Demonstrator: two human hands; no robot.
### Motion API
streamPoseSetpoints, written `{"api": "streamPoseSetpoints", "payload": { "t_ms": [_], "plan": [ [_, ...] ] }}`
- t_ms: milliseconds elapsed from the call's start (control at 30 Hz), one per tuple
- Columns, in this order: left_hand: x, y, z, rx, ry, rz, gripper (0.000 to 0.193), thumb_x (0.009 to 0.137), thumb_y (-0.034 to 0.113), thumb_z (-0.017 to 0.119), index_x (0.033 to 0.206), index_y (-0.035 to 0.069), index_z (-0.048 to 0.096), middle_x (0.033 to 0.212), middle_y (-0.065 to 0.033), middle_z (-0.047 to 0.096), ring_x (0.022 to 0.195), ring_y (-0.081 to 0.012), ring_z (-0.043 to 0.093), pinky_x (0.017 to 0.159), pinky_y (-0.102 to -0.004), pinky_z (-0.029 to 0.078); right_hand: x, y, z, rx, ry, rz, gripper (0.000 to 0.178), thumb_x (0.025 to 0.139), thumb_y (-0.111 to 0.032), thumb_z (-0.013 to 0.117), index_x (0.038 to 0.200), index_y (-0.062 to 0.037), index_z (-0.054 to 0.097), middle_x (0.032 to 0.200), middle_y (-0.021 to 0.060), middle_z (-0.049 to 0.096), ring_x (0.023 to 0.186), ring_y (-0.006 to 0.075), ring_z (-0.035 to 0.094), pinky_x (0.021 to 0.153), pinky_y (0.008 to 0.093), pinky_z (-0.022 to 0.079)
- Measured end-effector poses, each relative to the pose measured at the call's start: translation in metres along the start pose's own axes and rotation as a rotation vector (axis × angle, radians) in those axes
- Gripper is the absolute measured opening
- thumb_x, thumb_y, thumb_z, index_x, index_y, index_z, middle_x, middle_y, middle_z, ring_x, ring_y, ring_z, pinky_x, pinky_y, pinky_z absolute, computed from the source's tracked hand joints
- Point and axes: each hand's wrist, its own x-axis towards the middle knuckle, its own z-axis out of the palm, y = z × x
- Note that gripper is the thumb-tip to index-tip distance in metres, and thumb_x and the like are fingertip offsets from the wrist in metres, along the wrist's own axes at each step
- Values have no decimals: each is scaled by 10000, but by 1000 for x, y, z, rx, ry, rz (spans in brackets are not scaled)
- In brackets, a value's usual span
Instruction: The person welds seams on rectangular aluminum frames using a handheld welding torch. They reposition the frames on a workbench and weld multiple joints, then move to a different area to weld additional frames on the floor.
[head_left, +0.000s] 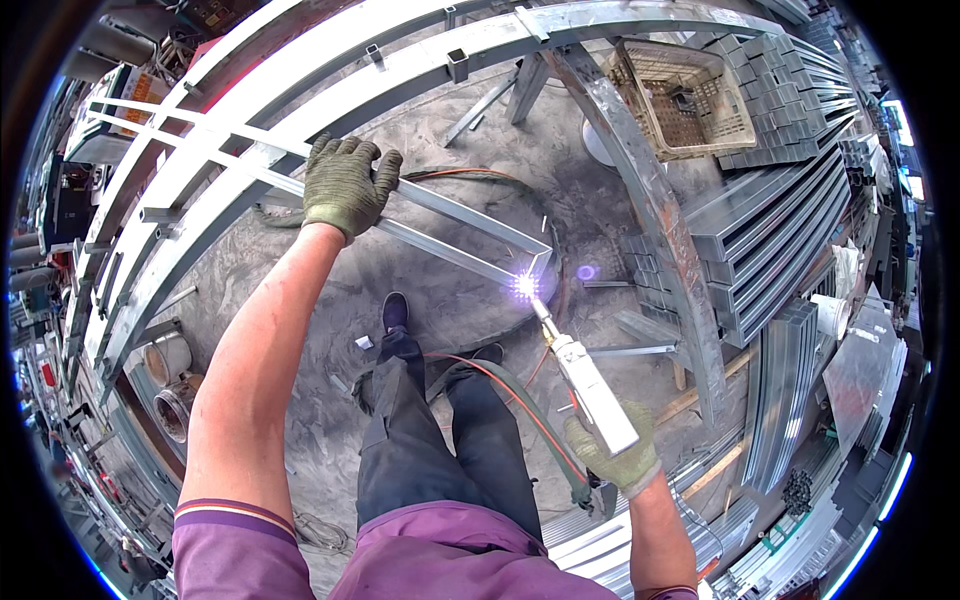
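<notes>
My left hand [345,185], in a green-grey knit glove, grips a narrow rectangular frame of metal tube [480,220] from above. The frame's far left part lies across long steel beams, and its end juts out over the floor towards the right. In a matching glove, my right hand [618,458] holds a white welding torch [597,397], whose tip points up and left. A bright violet-white flash [527,287] burns where the tip meets the frame's near corner. From the torch's grip a hose with an orange line [520,400] loops down to the floor.
Parallel steel beams [330,110] arch across the left and top. A rusty beam [655,200] slants down at the right, before stacked metal tubes [770,240] and a cream plastic crate [690,100]. Buckets [170,355] stand at the left. Hoses cross the floor around my feet.
</notes>
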Motion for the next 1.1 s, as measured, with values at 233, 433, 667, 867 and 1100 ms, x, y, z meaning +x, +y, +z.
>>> {"api": "streamPoseSetpoints", "payload": {
  "t_ms": [233,433,667,867,1100],
  "plan": [
    [1,2,-3,-6,-18,3,469,1088,520,630,1051,83,796,1043,-141,751,1137,-393,639,1103,-528,451,-5,5,3,25,8,0,277,821,-193,847,1066,-74,799,818,103,761,693,312,770,647,418,619],
    [0,0,0,2,-4,6,473,1089,520,627,1052,81,799,1054,-143,753,1143,-396,638,1119,-529,444,-8,4,2,49,-12,32,295,819,-191,844,1087,-75,805,822,96,761,700,306,773,649,416,621],
    [1,4,-4,-13,-37,-22,468,1091,513,624,1059,83,803,1078,-147,754,1160,-393,640,1133,-528,439,-9,1,1,16,-1,1,303,821,-192,844,1098,-77,804,835,95,763,697,304,770,643,416,619],
    [1,4,-5,6,-32,-10,463,1096,512,624,1069,85,802,1074,-136,757,1161,-390,651,1160,-524,432,-15,0,8,47,50,21,298,826,-208,854,1092,-83,804,841,96,768,720,307,775,652,413,622],
    [5,10,-15,-20,-186,-78,535,1144,528,516,1126,71,794,1230,-172,756,1311,-395,660,1334,-532,310,-9,-20,8,-1,42,49,216,840,-115,829,1047,-59,803,774,91,741,661,302,755,624,407,610]
  ]
}}
